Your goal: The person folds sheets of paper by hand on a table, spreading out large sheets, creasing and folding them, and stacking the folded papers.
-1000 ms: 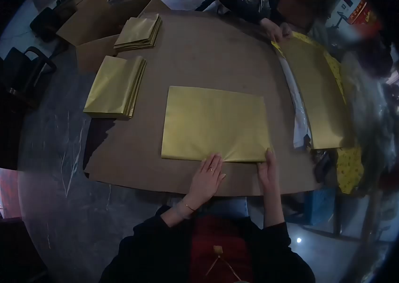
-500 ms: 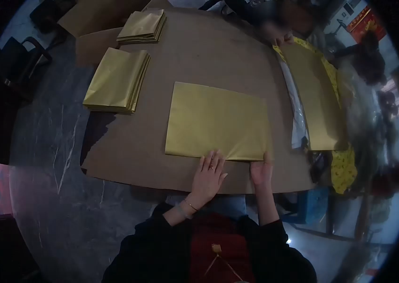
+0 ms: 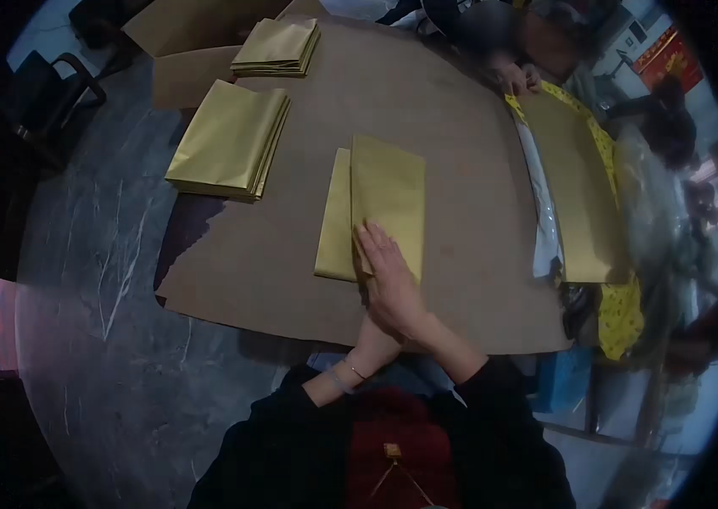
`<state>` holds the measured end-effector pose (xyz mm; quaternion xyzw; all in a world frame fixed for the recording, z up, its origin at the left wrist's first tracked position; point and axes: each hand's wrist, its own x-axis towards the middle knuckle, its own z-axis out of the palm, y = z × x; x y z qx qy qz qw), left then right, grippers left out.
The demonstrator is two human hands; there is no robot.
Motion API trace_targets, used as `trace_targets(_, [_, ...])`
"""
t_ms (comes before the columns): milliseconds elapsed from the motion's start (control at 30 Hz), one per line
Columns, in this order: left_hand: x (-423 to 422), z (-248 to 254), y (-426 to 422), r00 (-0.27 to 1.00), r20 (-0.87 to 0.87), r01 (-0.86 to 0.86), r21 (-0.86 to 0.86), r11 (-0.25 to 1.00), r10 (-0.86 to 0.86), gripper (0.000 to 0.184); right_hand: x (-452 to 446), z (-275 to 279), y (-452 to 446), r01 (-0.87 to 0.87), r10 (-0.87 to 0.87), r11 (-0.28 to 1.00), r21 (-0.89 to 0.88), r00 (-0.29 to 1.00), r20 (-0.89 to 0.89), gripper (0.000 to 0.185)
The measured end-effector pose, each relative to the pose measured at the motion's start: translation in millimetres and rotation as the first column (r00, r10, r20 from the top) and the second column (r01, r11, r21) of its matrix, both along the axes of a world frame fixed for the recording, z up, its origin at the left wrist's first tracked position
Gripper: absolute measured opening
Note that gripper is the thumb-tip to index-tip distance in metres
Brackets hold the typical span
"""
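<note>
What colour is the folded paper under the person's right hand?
The folded paper is gold, with no printed pattern visible; the head view shows it.

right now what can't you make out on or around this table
Left hand: fingers largely hidden by the right hand, head view.
Folded gold sheet: inner faces hidden by its top layer, head view.
Nearer gold stack: layers too fine to count, head view.
Red poster: print too small and blurred, head view.
Cardboard box: cut off by the top edge, head view.
</note>
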<state>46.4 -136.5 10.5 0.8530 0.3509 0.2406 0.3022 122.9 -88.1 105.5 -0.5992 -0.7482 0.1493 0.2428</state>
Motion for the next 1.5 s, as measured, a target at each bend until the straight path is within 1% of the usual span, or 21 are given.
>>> trace_targets(33, [-0.7,3.8,1.2,1.0,0.003,-0.006,0.004,1.0,0.006,0.064,-5.9,-7.8,4.1,-0.006,0.006,1.0,0.004,1.0,0.003,0.065])
trace_targets(133, [0.1,7.2,1.9,1.0,-0.009,0.016,0.01,1.0,-0.016,0.066,-13.8,-44.5,16.3,-0.087,0.093,0.996,-0.033,0.963,0.254,0.061])
trace_targets(200, [1.3,2.9,1.3,0.996,-0.075,0.054,0.05,0.997,-0.05,0.068,-15.3,-55.9,20.9,-0.101,0.105,0.995,-0.026,0.956,0.275,0.061])
trace_targets(333, [-1.0,2.5,0.8,0.992,-0.097,0.09,0.064,0.994,-0.083,0.067,-14.7,-59.2,26.4,-0.126,0.133,0.991,-0.044,0.945,0.298,0.06])
trace_targets(400, [-0.2,0.1,-0.3,0.946,-0.302,0.177,0.176,0.968,-0.118,0.065,-14.3,-62.1,28.8,-0.134,0.141,0.99,-0.044,0.927,0.347,0.064])
trace_targets(533, [1.5,-1.5,-3.5,0.975,-0.201,0.125,0.124,0.984,-0.098,0.062,-15.8,-56.7,26.5,-0.15,0.173,0.984,-0.098,0.937,0.302,0.059])
trace_targets(600, [3.1,1.6,-1.2,0.977,-0.211,0.095,0.265,0.959,-0.039,0.06,-16.1,-60.1,25.6,-0.168,0.184,0.982,-0.081,0.94,0.289,0.06])
trace_targets(633, [2.7,5.5,0.4,0.976,-0.213,0.097,0.263,0.96,-0.04,0.06,-16.5,-60.4,26.1,-0.186,0.195,0.981,-0.056,0.94,0.28,0.061])
trace_targets(700, [2.1,13.6,1.3,0.985,-0.155,0.082,0.072,0.994,-0.07,0.06,-15.7,-59.2,25.8,-0.194,0.202,0.979,-0.054,0.939,0.278,0.061])
trace_targets(767, [0.9,8.8,1.1,0.97,-0.211,0.143,0.107,0.984,-0.118,0.064,-16.8,-58.2,26.6,-0.204,0.207,0.978,-0.041,0.93,0.303,0.061])
trace_targets(833, [-0.3,13.8,1.2,0.994,-0.074,0.087,0.043,0.995,-0.084,0.068,-17.1,-58.3,26.8,-0.209,0.208,0.978,-0.03,0.933,0.294,0.062])
trace_targets(967, [6.8,5.9,-3.3,0.98,-0.196,0.045,0.092,0.995,-0.026,0.071,-19.7,-55.5,25.7,-0.185,0.185,0.982,-0.027,0.947,0.263,0.066])
trace_targets(1000, [9.4,1.6,-8.1,0.973,-0.229,0.018,0.242,0.97,0.039,0.068,-19.2,-56.0,26.7,-0.194,0.185,0.981,-0.001,0.936,0.3,0.067])
trace_targets(1033, [12.5,-2.7,-11.3,0.972,-0.232,0.017,0.241,0.97,0.04,0.068,-18.8,-56.0,27.0,-0.196,0.187,0.981,-0.001,0.937,0.296,0.067])
trace_targets(1100, [14.6,-3.0,-13.9,0.969,-0.2,-0.07,0.346,0.936,0.146,0.066,-19.5,-55.0,25.6,-0.186,0.178,0.983,-0.005,0.934,0.311,0.066])
trace_targets(1133, [14.3,4.1,-10.6,0.977,-0.208,-0.017,0.121,0.992,0.043,0.065,-20.5,-56.5,25.4,-0.182,0.171,0.983,0.007,0.935,0.31,0.065])
trace_targets(1267, [12.3,6.7,-13.5,0.975,-0.22,-0.007,0.148,0.989,0.04,0.065,-23.8,-62.2,27.8,-0.16,0.143,0.987,0.02,0.928,0.343,0.065])
trace_targets(1367, [18.0,14.2,-21.3,0.984,-0.153,-0.077,0.105,0.992,0.092,0.064,-26.1,-63.3,28.0,-0.139,0.127,0.99,0.008,0.93,0.345,0.066])
trace_targets(1400, [22.9,23.2,-26.9,0.879,-0.443,-0.05,0.285,0.957,0.178,0.062,-25.4,-61.2,27.9,-0.146,0.135,0.989,0.007,0.933,0.334,0.067])
trace_targets(1467, [23.7,22.0,-26.8,0.68,-0.669,0.038,0.439,0.898,0.298,0.06,-25.5,-60.9,28.2,-0.145,0.135,0.989,0.008,0.939,0.317,0.068])
trace_targets(1500, [21.7,15.6,-21.4,0.843,-0.509,-0.034,0.277,0.96,0.177,0.06,-25.7,-61.4,28.3,-0.144,0.135,0.99,0.008,0.943,0.304,0.069])
